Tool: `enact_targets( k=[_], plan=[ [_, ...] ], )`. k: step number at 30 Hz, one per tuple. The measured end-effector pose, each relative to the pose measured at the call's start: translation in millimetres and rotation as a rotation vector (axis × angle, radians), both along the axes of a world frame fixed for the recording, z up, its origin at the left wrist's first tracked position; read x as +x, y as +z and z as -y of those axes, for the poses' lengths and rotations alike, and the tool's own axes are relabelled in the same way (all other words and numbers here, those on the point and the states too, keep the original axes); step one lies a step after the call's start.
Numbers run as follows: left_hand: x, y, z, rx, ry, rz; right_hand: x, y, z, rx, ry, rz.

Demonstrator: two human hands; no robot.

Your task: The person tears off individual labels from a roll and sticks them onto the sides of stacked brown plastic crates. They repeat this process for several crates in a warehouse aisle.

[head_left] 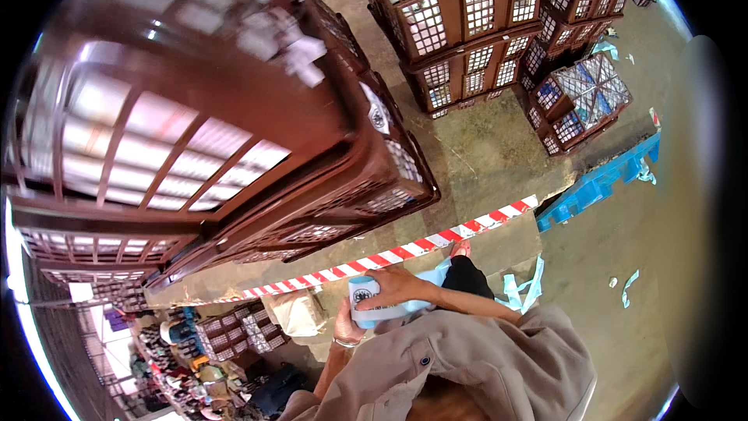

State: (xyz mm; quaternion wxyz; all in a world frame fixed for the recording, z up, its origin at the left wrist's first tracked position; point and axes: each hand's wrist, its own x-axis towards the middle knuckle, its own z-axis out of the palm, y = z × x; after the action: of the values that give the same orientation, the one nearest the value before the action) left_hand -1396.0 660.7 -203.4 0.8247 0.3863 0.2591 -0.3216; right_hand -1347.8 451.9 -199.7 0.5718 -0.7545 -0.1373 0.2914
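Note:
A light blue roll of labels [363, 313], with a round black print on its white face, is held close to my chest at the lower middle. My left hand [347, 323] closes on its left side, a bracelet at the wrist. My right hand [397, 285] reaches across from the right and grips the roll's upper side, fingers bent over it. A pale blue length of strip shows behind my right wrist. Nearest to the hands, on the left, rises a stack of brown plastic crates [335, 222] with similar round-print labels on it.
More brown crates [460, 51] stand stacked at the far side, with a low crate [580, 101] beside them. Red-and-white tape [405, 251] edges the raised floor. A blue pallet [596, 183], a pale paper bag [296, 312] and loose blue strips [523, 287] lie around.

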Motion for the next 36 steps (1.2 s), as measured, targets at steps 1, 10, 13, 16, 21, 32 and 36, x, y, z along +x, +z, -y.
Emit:
enact_targets(
  k=[1, 10, 13, 16, 21, 32, 36],
  plan=[
    [-2, -6, -11, 0.007, -0.002, -0.016, 4, 2, -8, -0.032, 0.016, 0.010],
    [-9, -17, -130, -0.017, 0.280, 0.145, 48, 26, -146, 0.015, 0.341, 0.014],
    [2, 4, -171, -0.019, 0.309, 0.190, 64, 24, -195, 0.202, 0.434, -0.118],
    [11, 13, -216, -0.155, 0.389, 0.277, 85, 40, -238, 0.297, 0.443, -0.145],
    [31, 12, -288, -0.349, 0.407, 0.363, 111, 27, -334, 0.269, 0.347, -0.248],
    [101, 47, -389, -0.019, 0.643, 0.435, 203, 78, -464, 0.221, 0.420, -0.240],
    [138, 72, -415, -0.257, 0.727, 0.445, 243, 95, -493, 0.315, 0.554, -0.227]
  ],
)
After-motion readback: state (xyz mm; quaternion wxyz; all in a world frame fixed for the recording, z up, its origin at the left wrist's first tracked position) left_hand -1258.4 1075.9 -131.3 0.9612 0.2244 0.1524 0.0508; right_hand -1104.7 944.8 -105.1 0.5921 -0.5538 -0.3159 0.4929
